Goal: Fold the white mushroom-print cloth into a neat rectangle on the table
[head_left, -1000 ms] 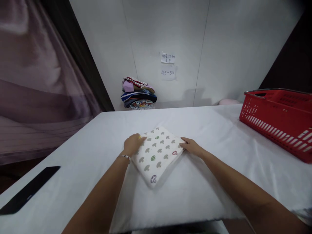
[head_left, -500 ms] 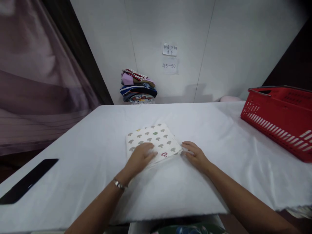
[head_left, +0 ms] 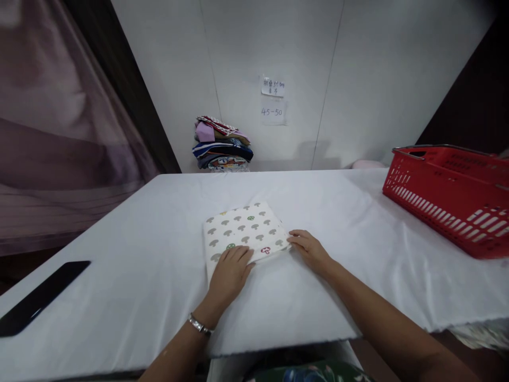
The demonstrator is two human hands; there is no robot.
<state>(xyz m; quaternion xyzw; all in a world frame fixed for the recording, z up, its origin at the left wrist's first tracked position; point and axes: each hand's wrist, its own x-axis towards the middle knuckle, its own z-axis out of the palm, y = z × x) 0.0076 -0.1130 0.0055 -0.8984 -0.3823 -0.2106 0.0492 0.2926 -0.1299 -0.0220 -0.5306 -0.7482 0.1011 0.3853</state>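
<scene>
A folded white cloth with a mushroom print (head_left: pixel 244 231) lies flat near the middle of the white table (head_left: pixel 342 212). My left hand (head_left: pixel 231 269) rests on the cloth's near edge, fingers stretched flat over it. A bracelet sits on that wrist. My right hand (head_left: pixel 309 247) lies at the cloth's right corner, fingers extended and touching its edge. Neither hand grips the cloth.
A red plastic basket (head_left: pixel 449 199) stands at the table's right side. A stack of folded clothes (head_left: pixel 221 146) sits at the far edge against the wall. A black flat object (head_left: pixel 40 297) lies at the near left. Paper notes (head_left: pixel 272 100) hang on the wall.
The cloth was turned from a diamond position to lie square. My left hand slid from its far left corner to its near edge; my right hand stayed at the right corner.
</scene>
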